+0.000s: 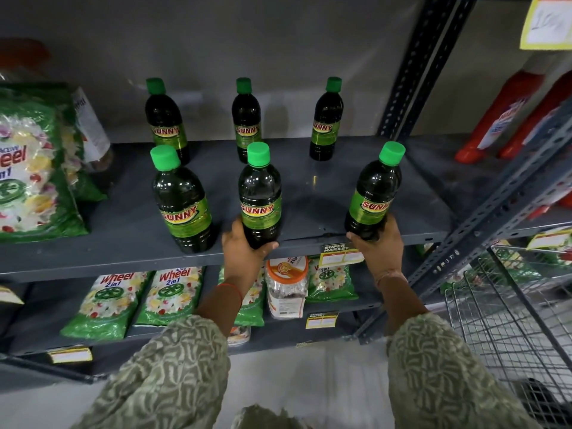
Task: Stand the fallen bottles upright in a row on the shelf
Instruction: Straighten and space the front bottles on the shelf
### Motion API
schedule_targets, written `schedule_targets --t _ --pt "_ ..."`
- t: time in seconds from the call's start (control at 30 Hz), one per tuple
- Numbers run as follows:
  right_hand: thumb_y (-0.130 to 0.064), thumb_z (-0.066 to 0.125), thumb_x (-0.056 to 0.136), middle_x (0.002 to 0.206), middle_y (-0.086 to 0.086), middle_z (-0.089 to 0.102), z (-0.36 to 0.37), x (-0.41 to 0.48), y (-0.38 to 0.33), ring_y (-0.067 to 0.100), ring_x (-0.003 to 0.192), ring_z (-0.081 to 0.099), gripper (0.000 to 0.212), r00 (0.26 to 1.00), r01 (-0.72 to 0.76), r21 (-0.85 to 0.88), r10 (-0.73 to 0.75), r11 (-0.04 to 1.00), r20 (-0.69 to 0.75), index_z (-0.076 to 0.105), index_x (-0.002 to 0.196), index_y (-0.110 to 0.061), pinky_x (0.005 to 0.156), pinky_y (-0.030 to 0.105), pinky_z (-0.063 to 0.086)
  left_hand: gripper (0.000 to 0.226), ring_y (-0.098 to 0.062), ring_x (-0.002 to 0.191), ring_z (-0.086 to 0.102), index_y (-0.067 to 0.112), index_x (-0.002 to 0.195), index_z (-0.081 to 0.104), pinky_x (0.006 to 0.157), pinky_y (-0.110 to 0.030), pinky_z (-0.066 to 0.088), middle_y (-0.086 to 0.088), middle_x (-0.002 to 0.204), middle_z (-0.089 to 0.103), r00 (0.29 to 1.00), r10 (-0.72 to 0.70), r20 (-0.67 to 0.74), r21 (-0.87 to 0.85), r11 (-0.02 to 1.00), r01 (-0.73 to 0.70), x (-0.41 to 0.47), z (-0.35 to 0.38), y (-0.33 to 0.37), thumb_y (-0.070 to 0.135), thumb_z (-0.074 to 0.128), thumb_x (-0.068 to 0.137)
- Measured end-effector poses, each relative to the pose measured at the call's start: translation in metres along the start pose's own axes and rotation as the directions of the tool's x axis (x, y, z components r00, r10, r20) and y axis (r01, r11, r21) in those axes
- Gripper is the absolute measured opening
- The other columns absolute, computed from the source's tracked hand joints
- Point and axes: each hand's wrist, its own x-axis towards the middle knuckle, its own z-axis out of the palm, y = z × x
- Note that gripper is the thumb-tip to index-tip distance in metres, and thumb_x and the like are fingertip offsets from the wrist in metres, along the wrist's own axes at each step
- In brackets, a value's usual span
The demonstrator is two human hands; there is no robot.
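Observation:
Several dark green Sunny bottles with green caps stand upright on the grey metal shelf (325, 193), in a back row and a front row. My left hand (244, 246) grips the base of the front middle bottle (260, 196) at the shelf's front edge. The base of the front right bottle (373, 193), which leans slightly to the right, sits in the grip of my right hand (379, 246). The front left bottle (182, 202) stands free, leaning a little left. Behind are the back left bottle (165, 119), the back middle bottle (246, 116) and the back right bottle (326, 119).
A green Wheel detergent bag (34, 168) fills the shelf's left end. Red bottles (507, 116) stand on the neighbouring shelf to the right, past a slotted upright post (424, 63). More Wheel packs (108, 301) and a clear jar (286, 286) sit on the shelf below. A wire basket (513, 314) is at lower right.

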Motion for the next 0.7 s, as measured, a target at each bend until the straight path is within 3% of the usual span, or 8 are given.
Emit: schedule_targets --t 0.1,0.17,0.23,0.3,0.37,0.47,0.57,0.7 --pt "-0.049 0.075 0.061 0.139 0.017 0.04 0.008 -0.038 -0.004 0.022 0.13 0.036 0.092 0.989 -0.027 0.067 0.036 0.997 -0.144 0.034 0.135 -0.013 0.108 0.049 0.035 0.077 -0.026 0.112 0.047 0.009 0.13 0.039 0.098 -0.034 0.041 -0.021 0.124 0.049 0.999 0.016 -0.03 -0.066 0.998 -0.018 -0.016 -0.013 -0.01 0.023 0.079 0.065" --pt "-0.065 0.059 0.067 0.137 0.023 0.035 0.024 -0.074 -0.017 0.012 0.125 0.027 0.086 0.982 0.083 -0.002 -0.082 0.997 -0.172 0.04 0.132 -0.01 0.104 0.043 0.033 0.075 -0.018 0.103 0.043 0.005 0.126 0.041 0.094 -0.039 0.043 -0.022 0.118 0.047 0.983 0.037 -0.18 -0.041 0.998 -0.045 -0.033 -0.027 -0.018 0.039 0.072 0.067" --pt "-0.059 0.061 0.071 0.134 0.021 0.036 0.049 -0.093 -0.033 0.015 0.123 0.032 0.079 0.985 0.169 -0.016 -0.169 0.985 -0.018 0.042 0.13 -0.01 0.103 0.044 0.038 0.083 -0.024 0.103 0.038 0.0 0.12 0.042 0.096 -0.038 0.037 -0.028 0.113 0.047 0.914 0.076 -0.399 0.026 0.997 -0.071 -0.04 -0.041 -0.029 0.059 0.062 0.065" --pt "-0.05 0.074 0.063 0.139 0.015 0.032 0.074 -0.089 -0.051 0.024 0.127 0.037 0.091 0.968 0.129 0.029 -0.132 0.991 0.213 0.033 0.136 -0.013 0.106 0.044 0.038 0.095 -0.028 0.118 0.032 -0.004 0.127 0.037 0.102 -0.028 0.024 -0.033 0.125 0.042 0.855 0.037 -0.518 0.031 0.999 -0.024 -0.032 -0.058 -0.033 0.057 0.068 0.061" --pt "-0.046 0.082 0.052 0.143 0.008 0.033 0.094 -0.075 -0.069 0.022 0.13 0.037 0.11 0.927 0.061 0.083 -0.087 0.995 0.365 0.023 0.14 -0.018 0.107 0.038 0.037 0.106 -0.032 0.133 0.028 0.0 0.138 0.025 0.112 -0.036 0.021 -0.027 0.141 0.034 0.886 -0.063 -0.459 -0.008 0.998 0.067 -0.016 -0.073 -0.033 0.041 0.079 0.058" --pt "-0.017 0.088 0.051 0.125 0.005 0.051 0.112 -0.059 -0.086 0.016 0.116 0.048 0.1 0.889 0.06 0.116 -0.106 0.991 0.446 0.032 0.133 -0.011 0.09 0.017 0.039 0.1 -0.033 0.127 0.044 0.007 0.138 0.029 0.11 -0.05 0.032 -0.016 0.135 0.053 0.957 -0.041 -0.287 0.034 0.998 0.053 0.004 -0.082 -0.041 0.026 0.084 0.058" --pt "-0.012 0.084 0.057 0.119 0.013 0.057 0.12 -0.059 -0.088 0.021 0.108 0.053 0.081 0.922 0.065 0.083 -0.092 0.994 0.375 0.041 0.125 -0.01 0.086 0.021 0.039 0.071 -0.03 0.11 0.058 0.01 0.123 0.048 0.096 -0.044 0.048 -0.014 0.118 0.064 0.973 -0.045 -0.228 -0.059 0.998 0.032 0.008 -0.087 -0.045 0.017 0.082 0.061" --pt "-0.019 0.083 0.06 0.119 0.012 0.058 0.123 -0.059 -0.079 0.024 0.11 0.054 0.079 0.932 0.082 0.043 -0.092 0.996 0.35 0.041 0.126 -0.012 0.094 0.033 0.044 0.06 -0.022 0.099 0.059 0.007 0.114 0.055 0.087 -0.033 0.048 -0.014 0.112 0.067 0.969 -0.052 -0.242 -0.133 0.991 0.02 0.007 -0.099 -0.051 0.012 0.082 0.061"
